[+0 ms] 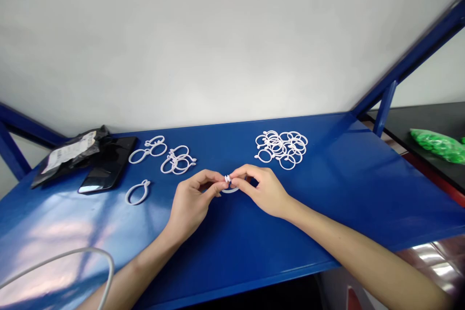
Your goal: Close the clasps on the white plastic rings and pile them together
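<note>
Between my two hands is a white plastic ring (229,191) with small knobs at its ends, held just above the blue table (254,242). My left hand (194,203) pinches one side of it near the knobs with thumb and fingertips. On the other side my right hand (259,186) pinches it the same way. The fingers cover part of the ring, so I cannot tell if its ends are joined. A pile of similar white rings (275,145) lies behind my right hand. Beyond my left hand lie several more rings (178,160), and one ring (126,195) sits alone farther left.
At the left, a black phone (105,167) lies against a black plastic package (69,152) with a white label. A white cable (83,250) loops over the left forearm. Blue metal bars (385,106) rise at the right, with a green bag (438,145) on a dark surface beyond.
</note>
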Tool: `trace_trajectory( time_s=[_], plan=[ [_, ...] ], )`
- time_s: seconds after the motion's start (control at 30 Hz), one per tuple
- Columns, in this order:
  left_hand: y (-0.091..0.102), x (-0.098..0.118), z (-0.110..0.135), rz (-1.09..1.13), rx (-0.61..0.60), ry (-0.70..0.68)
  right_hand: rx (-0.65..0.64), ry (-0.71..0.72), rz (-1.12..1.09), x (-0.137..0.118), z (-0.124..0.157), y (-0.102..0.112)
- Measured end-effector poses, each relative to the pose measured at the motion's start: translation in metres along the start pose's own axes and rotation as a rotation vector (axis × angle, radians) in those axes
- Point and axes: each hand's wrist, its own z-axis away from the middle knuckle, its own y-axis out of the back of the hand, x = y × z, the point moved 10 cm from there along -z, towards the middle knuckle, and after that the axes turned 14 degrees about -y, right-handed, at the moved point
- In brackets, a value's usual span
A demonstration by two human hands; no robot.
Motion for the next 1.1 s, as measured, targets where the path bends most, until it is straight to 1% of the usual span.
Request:
trace_trajectory(
  time_s=[0.13,0.23,0.3,0.37,0.47,0.57,0.7,0.8,0.9,0.97,1.03,1.1],
  plan=[
    [0.000,-0.005,0.001,0.049,0.027,0.031,0.002,-0.010,0.006,0.001,0.000,-0.001],
    [0.000,-0.005,0.002,0.008,0.010,0.018,0.020,0.007,0.045,0.000,0.000,0.000],
    [0.000,-0.005,0.003,-0.042,-0.005,-0.007,0.040,0.059,0.092,-0.004,0.003,0.000],
    [0.000,-0.004,0.004,-0.088,-0.016,-0.035,0.067,0.149,0.147,-0.011,0.008,0.000],
    [-0.002,0.003,0.006,-0.172,-0.034,-0.133,0.089,0.295,0.236,-0.021,0.017,-0.003],
    [-0.005,0.019,0.009,-0.253,-0.048,-0.293,0.092,0.409,0.323,-0.028,0.026,-0.009],
    [-0.010,0.037,0.014,-0.301,-0.053,-0.478,0.084,0.475,0.439,-0.029,0.031,-0.016],
    [-0.014,0.044,0.016,-0.318,-0.074,-0.543,0.071,0.496,0.470,-0.030,0.033,-0.018],
    [-0.015,0.045,0.013,-0.338,-0.091,-0.544,0.077,0.472,0.440,-0.032,0.029,-0.014],
    [-0.016,0.045,0.008,-0.387,-0.143,-0.558,0.087,0.450,0.436,-0.033,0.024,-0.009],
    [-0.014,0.047,0.002,-0.534,-0.189,-0.622,0.137,0.448,0.472,-0.035,0.019,0.002],
    [-0.001,0.044,-0.007,-0.779,-0.176,-0.673,0.262,0.443,0.571,-0.035,0.014,0.022]
  ],
)
